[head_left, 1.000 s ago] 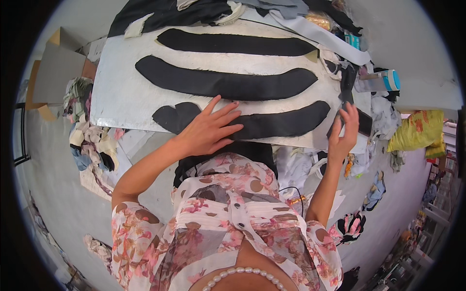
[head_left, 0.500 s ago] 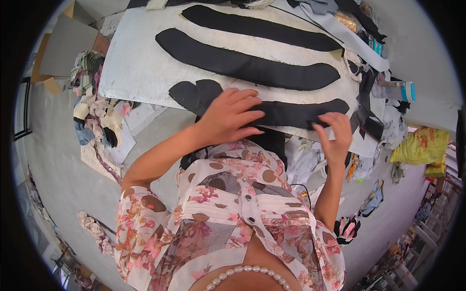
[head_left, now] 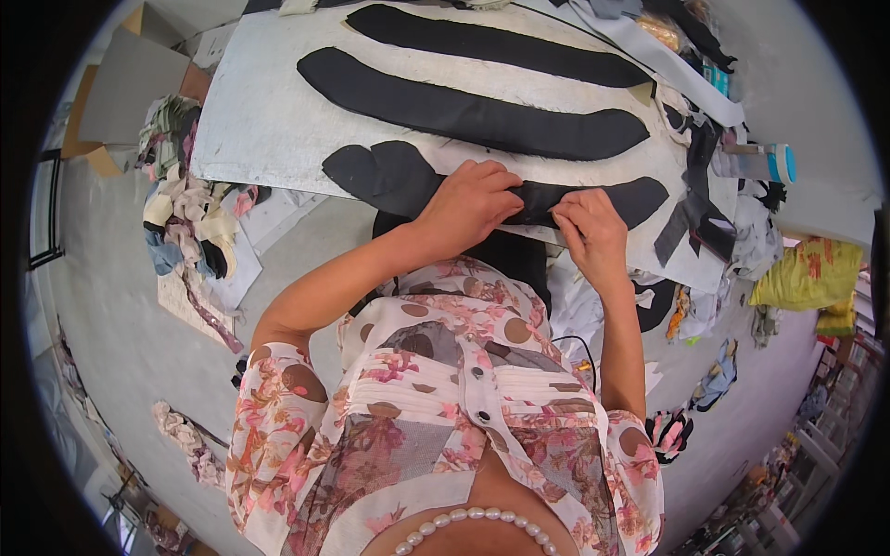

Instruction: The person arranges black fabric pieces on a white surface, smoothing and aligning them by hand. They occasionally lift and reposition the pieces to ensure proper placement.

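Taking my view's centre as the dial, I have the nearest strip, a curved band of matte black fabric (head_left: 644,196), lying from 11 to 2 o'clock along the near edge of the white, scuffed tabletop (head_left: 246,130). My bare left hand (head_left: 473,206) rests on it just past 12, fingers curled; I cannot tell whether cloth is caught under them. The bare right hand (head_left: 593,236), at half past 2, has its fingertips bunched narrow at the strip; from here I cannot tell whether they pinch it. Beyond, towards 12, I see a second curved black fabric band (head_left: 473,109), then a third, slimmer black fabric band (head_left: 501,44), well apart from both hands. Loose black fabric scraps (head_left: 688,206) lie near 2:30, and a bulging yellow sack (head_left: 807,273) sits at 3.
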A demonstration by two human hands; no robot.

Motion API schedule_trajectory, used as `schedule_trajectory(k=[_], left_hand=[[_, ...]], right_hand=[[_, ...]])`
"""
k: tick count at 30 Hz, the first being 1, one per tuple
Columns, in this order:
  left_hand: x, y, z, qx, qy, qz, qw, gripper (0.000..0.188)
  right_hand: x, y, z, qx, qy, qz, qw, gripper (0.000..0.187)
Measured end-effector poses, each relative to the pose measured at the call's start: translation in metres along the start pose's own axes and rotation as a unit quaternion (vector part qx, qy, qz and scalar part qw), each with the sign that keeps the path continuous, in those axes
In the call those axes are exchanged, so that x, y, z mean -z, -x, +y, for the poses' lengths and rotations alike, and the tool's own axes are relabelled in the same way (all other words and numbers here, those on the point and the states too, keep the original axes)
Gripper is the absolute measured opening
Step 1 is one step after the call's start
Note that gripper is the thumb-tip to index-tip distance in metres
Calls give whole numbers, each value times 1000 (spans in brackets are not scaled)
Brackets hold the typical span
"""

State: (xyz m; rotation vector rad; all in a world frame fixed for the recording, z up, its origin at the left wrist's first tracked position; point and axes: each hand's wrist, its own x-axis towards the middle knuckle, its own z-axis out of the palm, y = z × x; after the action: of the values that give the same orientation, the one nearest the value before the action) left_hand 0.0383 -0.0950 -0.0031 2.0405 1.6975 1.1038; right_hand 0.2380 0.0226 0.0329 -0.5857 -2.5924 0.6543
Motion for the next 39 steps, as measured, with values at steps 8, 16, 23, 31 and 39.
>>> schedule_trajectory(k=[8, 16, 23, 31, 39], left_hand=[[3, -1, 4, -23, -7, 2, 1000, 14], [-4, 0, -3, -4, 16, 20, 1000, 11], [-6, 0, -3, 1, 11, 30, 999, 10], [-5, -1, -1, 8, 14, 5, 1000, 21], [-7, -2, -2, 15, 0, 1, 1000, 27]], right_hand=[[-2, -1, 2, -10, 16, 4, 1000, 10], [0, -5, -7, -9, 5, -6, 1000, 16], [-13, -5, -6, 15, -7, 25, 1000, 14], [-14, -8, -8, 38, -1, 18, 999, 11], [-18, -5, -5, -32, -48, 31, 998, 8]])
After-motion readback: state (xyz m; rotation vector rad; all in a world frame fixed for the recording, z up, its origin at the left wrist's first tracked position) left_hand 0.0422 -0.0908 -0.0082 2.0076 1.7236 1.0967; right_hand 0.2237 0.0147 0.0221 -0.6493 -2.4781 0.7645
